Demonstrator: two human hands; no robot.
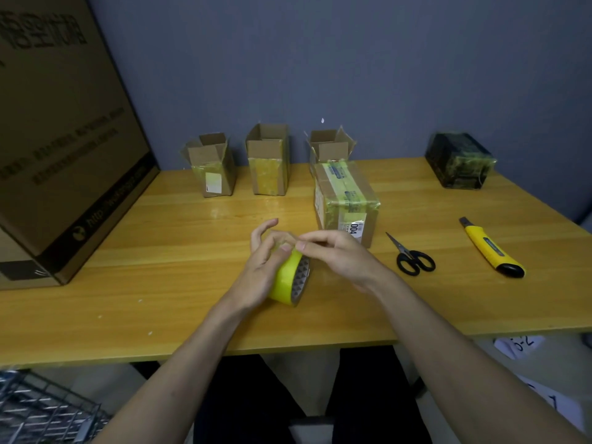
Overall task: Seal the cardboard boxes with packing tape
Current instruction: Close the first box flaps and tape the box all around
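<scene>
Tape roll [290, 280], yellow, standing on edge on the wooden table [160, 277] near its front edge, cardboard core facing right. Left hand [261, 270] curled round the roll's left side, thumb on the top of the roll, index finger lifted. Right hand [333, 254] just beside it, fingertips pinched together at the top of the roll where the tape end would be; whether any tape is lifted cannot be told.

Sealed box [346, 203], brown cardboard wrapped in yellowish tape with white labels, lying directly behind the right hand, near but apart from it.

Open boxes, three, in a row along the back of the table against the blue wall: left open box [213, 169], flaps up, a white label on its front; middle open box [268, 165], a yellow tape strip down its front; right open box [330, 145], partly hidden behind the sealed box.

Dark wrapped box [459, 165], at the back right corner of the table, well apart from the others.

Scissors [411, 256], black handles, lying flat to the right of the sealed box, blades pointing away.

Utility knife [491, 248], yellow and black, lying flat farther right.

Large carton [64, 139], brown, printed lettering, standing on the table's left end.

Wire rack [41, 408], bottom left, below table level.
</scene>
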